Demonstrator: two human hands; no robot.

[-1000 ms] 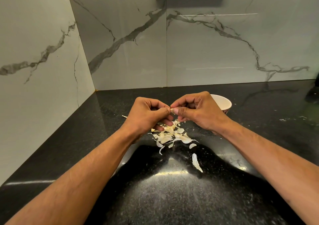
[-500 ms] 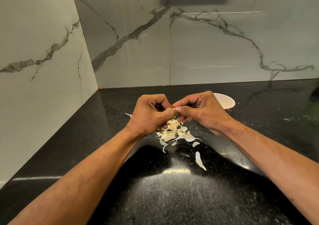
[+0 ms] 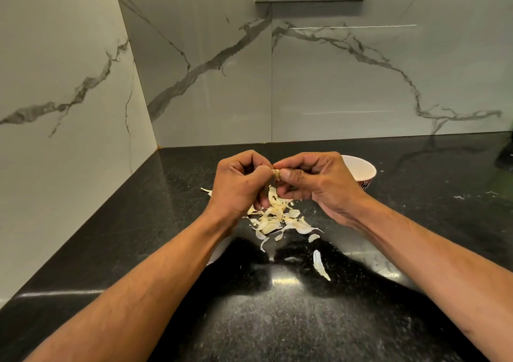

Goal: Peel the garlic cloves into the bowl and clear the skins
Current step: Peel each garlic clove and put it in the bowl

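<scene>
Head view: both hands, left (image 3: 238, 184) and right (image 3: 316, 179), pinching one small pale papery-skinned garlic clove (image 3: 276, 173) above heaped skins (image 3: 274, 217), risking dropping it among them.

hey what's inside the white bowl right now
Only part of the bowl shows behind the right hand: a bare white inner wall near the rim. The hand covers the rest, so whether peeled cloves lie at the bottom cannot be seen.
</scene>
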